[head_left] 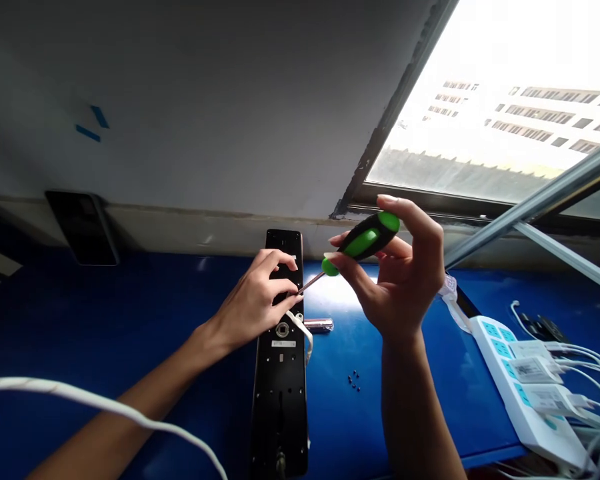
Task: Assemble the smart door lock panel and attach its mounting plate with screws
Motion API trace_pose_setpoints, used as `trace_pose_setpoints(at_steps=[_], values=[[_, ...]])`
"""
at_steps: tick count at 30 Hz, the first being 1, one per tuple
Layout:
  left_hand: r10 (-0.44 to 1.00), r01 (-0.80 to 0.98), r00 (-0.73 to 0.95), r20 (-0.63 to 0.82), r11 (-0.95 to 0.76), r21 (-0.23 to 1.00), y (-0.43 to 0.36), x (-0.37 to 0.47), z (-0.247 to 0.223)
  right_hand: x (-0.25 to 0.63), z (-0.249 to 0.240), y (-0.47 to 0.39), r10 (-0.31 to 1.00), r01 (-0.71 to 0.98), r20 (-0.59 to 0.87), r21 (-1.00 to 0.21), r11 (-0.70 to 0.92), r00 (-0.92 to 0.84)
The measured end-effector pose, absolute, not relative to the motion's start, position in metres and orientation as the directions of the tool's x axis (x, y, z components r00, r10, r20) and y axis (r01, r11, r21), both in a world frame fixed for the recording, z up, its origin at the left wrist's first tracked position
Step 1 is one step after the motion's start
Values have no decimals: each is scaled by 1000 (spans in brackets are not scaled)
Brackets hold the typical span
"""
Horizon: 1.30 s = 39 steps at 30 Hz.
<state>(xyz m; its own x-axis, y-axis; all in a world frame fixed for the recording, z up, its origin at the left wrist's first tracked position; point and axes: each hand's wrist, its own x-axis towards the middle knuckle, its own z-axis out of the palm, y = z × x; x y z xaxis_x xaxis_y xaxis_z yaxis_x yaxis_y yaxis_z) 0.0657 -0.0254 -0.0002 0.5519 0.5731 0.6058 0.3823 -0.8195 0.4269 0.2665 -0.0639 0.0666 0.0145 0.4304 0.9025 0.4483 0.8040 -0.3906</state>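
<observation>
The green-and-black screwdriver slanted down and leftward between the two hands, its handle pinched by the right hand, thumb near the collar and index finger at the butt end. Its shaft reached the left hand, whose thumb and index fingertips nearly met at the tip; whether they gripped it could not be told. That hand arched over a long black panel. A white cable curved by the panel's right edge. Beyond, small dark screws lay loose on the blue tabletop; farther right lay a white power strip.
</observation>
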Motion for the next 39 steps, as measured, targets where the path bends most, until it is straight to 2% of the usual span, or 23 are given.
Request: trace_pose_setpoints(at_steps=[3,6,9,14,27,39], values=[[558,377,513,652,-829,413,-21,67,-7,266,65,-61,497,447,868,-444,777,-2],[563,390,460,686,-823,414,-19,70,-13,269,63,-58,473,454,881,-413,789,-21],[582,412,477,659,-810,417,-17,71,-19,273,57,-56,420,489,907,-354,797,-26],[595,452,543,592,-802,392,-15,72,-22,274,48,-54,454,519,891,-380,766,-16],[596,485,568,568,-800,355,-16,73,-20,265,45,-57,418,490,899,-309,815,-128],[602,486,576,553,-796,361,-16,72,-21,262,45,-52,417,550,892,-263,793,-175]])
